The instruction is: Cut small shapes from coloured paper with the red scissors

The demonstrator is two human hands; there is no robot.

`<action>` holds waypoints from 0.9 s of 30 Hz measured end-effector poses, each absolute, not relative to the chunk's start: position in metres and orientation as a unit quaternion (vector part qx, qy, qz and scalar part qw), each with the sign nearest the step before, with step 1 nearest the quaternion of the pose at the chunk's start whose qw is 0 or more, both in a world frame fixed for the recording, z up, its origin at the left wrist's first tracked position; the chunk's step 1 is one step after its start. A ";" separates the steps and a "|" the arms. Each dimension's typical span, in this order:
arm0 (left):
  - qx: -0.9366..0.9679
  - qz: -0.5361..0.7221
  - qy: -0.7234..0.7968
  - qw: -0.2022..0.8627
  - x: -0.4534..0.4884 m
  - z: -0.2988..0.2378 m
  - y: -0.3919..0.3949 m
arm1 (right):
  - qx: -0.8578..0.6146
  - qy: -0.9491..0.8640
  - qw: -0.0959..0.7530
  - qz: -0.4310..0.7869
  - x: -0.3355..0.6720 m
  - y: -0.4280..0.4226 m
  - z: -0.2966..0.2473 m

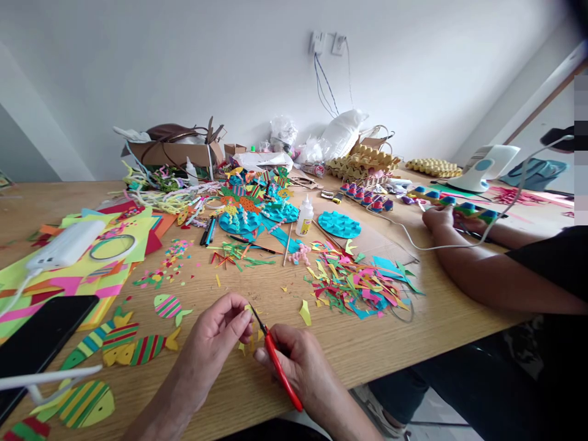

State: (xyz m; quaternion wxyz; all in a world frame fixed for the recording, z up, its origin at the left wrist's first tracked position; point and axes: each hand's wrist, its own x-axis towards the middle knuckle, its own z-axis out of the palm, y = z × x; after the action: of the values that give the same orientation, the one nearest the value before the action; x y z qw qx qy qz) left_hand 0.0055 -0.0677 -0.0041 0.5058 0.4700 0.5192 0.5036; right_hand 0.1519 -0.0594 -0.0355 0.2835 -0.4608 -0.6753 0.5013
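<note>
My right hand (296, 355) is closed around red-handled scissors (278, 364), blades pointing up and left toward my left hand. My left hand (218, 334) pinches a small yellow paper piece (248, 308) at the blade tips. Small yellow offcuts (243, 347) lie on the wooden table (404, 331) between my hands. Striped paper fish (138, 346) lie to the left of my left hand.
A heap of coloured paper scraps (358, 285), a glue bottle (304, 217), a turquoise tray (340, 225) and pens sit mid-table. A black tablet (37, 337) and a white power bank (67, 245) are at left. A co-worker's arm (487, 269) rests at right, holding coloured pieces.
</note>
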 end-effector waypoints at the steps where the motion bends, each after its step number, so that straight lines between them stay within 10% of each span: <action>1: 0.472 0.504 0.521 0.502 0.006 -0.003 -0.067 | -0.459 -0.676 0.284 0.501 0.152 -0.059 -0.036; 27: 0.470 0.500 0.523 0.506 0.002 -0.007 -0.067 | -0.459 -0.690 0.289 0.479 0.154 -0.061 -0.049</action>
State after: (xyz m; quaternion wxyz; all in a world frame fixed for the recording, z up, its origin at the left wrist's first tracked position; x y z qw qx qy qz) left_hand 0.0017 -0.0673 -0.0072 0.5062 0.4700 0.5228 0.4995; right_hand 0.1544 -0.0608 -0.0486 0.2894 -0.4591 -0.6901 0.4788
